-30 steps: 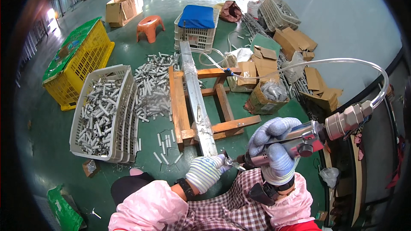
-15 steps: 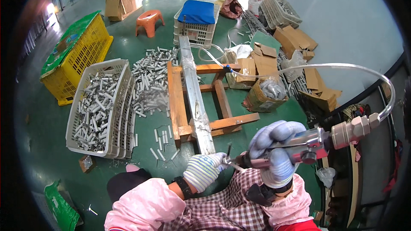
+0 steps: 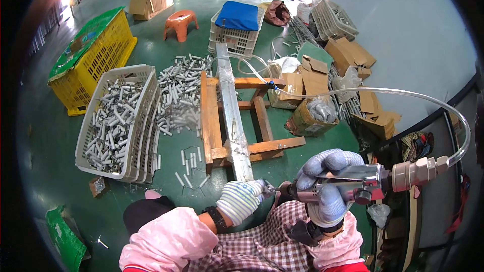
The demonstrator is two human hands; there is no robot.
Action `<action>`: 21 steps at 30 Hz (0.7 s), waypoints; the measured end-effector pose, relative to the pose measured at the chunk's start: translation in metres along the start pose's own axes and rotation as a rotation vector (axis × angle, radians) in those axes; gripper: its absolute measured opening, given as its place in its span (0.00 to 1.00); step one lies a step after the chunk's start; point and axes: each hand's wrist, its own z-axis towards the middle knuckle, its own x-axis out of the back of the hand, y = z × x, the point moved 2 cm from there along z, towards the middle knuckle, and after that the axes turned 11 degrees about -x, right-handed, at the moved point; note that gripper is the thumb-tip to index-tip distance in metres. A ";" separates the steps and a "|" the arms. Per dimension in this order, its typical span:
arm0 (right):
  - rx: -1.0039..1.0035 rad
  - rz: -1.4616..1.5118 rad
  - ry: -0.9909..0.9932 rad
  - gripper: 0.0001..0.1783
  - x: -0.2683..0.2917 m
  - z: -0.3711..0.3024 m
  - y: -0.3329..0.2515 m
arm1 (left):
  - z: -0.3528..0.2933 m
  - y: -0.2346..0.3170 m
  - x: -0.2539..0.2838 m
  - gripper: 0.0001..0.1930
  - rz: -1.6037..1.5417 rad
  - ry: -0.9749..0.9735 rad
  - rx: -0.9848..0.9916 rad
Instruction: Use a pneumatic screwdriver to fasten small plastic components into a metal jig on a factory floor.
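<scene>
My right hand (image 3: pixel 330 186), in a pale blue glove, is wrapped round a silver air tool (image 3: pixel 360 181) with a dark nose. A clear air hose (image 3: pixel 418 93) runs from the brass-coloured coupling (image 3: pixel 416 173) at its rear. My left hand (image 3: pixel 239 201), in a striped white glove, is closed in a pinch just in front of the nose. Its fingertips hold a small metal piece (image 3: pixel 271 189), mostly hidden. Just beyond my left hand ends a long metal bar (image 3: pixel 232 116) lying on a wooden frame (image 3: pixel 209 121).
A white crate (image 3: pixel 146 156) of short grey tubes stands left, beside a heap of tubes (image 3: pixel 181 90) on the floor. Behind are a yellow crate (image 3: pixel 106 55), an orange stool (image 3: pixel 180 24) and a blue-topped crate (image 3: pixel 237 17). Cardboard boxes (image 3: pixel 315 116) stand right.
A dark upright pin and a pale tube end, seen at my left fingertips before, no longer show there. My right hand still grips the air tool. The view has shifted slightly.
</scene>
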 end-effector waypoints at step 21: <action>-0.006 -0.097 -0.003 0.22 -0.012 0.005 0.004 | 0.000 0.001 0.006 0.11 0.033 -0.027 0.032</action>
